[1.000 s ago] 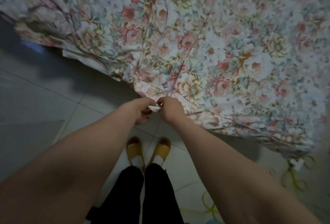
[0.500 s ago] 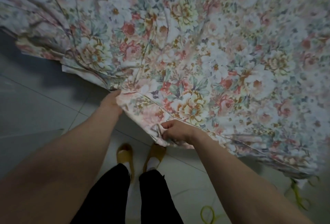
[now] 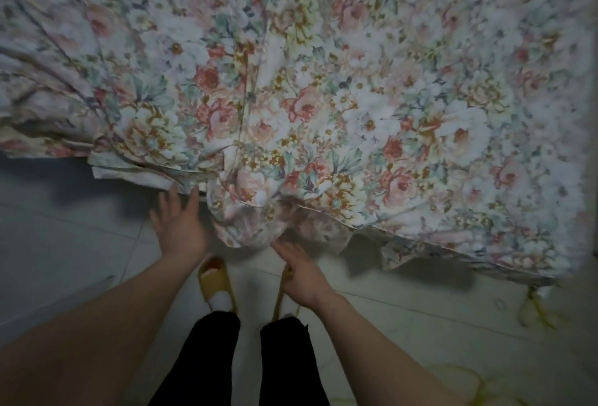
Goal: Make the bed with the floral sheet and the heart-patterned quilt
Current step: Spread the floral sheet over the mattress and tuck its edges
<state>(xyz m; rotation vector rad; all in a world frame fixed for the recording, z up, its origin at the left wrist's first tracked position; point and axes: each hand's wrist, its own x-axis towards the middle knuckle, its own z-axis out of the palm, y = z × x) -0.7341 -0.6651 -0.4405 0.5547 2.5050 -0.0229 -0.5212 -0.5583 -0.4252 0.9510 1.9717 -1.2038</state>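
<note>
Now, at the bed's corner: floral sheet (image 3: pixel 323 98) lies spread over the bed, heavily creased, its corner (image 3: pixel 246 214) bunched into a loose pouch that hangs off the edge toward the tiled floor (image 3: pixel 64 227).
Left hand (image 3: pixel 179 227): open, fingers spread, tips at the sheet's folded hem just left of the pouch; it grips nothing.
Right hand (image 3: pixel 299 268): open as well, fingers fairly straight, tips at the pouch's underside; blurred, holding nothing.
Quilt: heart-patterned quilt not in view.
Feet: yellow slippers (image 3: pixel 215 279) directly below the hanging corner.
Risk: with neither hand holding it, the untucked corner will likely sag or slip free. A hard tug to fix it could pull the creases across the whole sheet, and slack cloth near the slippers could get stepped on.
</note>
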